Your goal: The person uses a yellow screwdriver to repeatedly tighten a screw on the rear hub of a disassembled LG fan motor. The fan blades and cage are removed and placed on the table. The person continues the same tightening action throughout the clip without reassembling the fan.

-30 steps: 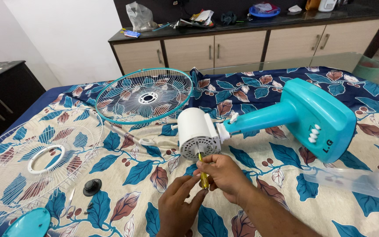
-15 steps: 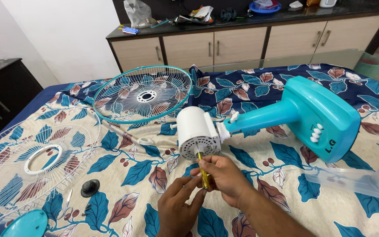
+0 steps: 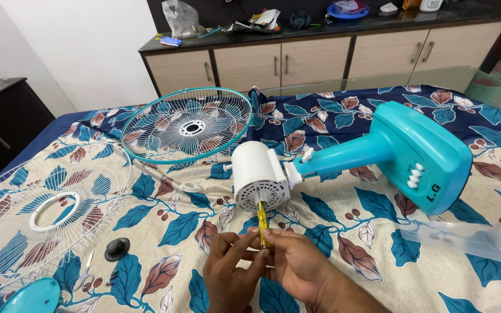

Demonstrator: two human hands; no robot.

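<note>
At the near edge of the bed, the left hand point(image 3: 230, 272) and the right hand point(image 3: 300, 264) meet over a slim screwdriver with a yellow translucent handle point(image 3: 261, 223); the fingers of both hands are closed round the lower end of that handle, the left from the left side and the right from the right, thumbs on top; the tool stands nearly upright, its tip running up into the perforated grey rear face of the white cylindrical plastic fan motor housing point(image 3: 259, 174) just beyond the hands. The housing lies on its side on a bedsheet printed with blue leaves on cream and navy point(image 3: 343, 214); it joins on its right a turquoise plastic fan neck and base with a row of white buttons point(image 3: 413, 153), which also lies flat and reaches toward the right edge. Near the left hand, to its left, a small round black plastic knob point(image 3: 116, 249) rests on the sheet; a turquoise rounded plastic piece point(image 3: 30, 297) shows at the bottom left corner; above these a white wire fan guard with a white centre ring point(image 3: 47, 211) lies flat. Farther back, a turquoise-rimmed wire fan guard point(image 3: 188, 124) lies behind and to the left of the housing. At the right edge a clear plastic sheet point(image 3: 482, 240) lies crumpled. Beyond the bed stands a beige wooden sideboard with a dark top point(image 3: 320, 55), cluttered with small things too small to tell apart.
</note>
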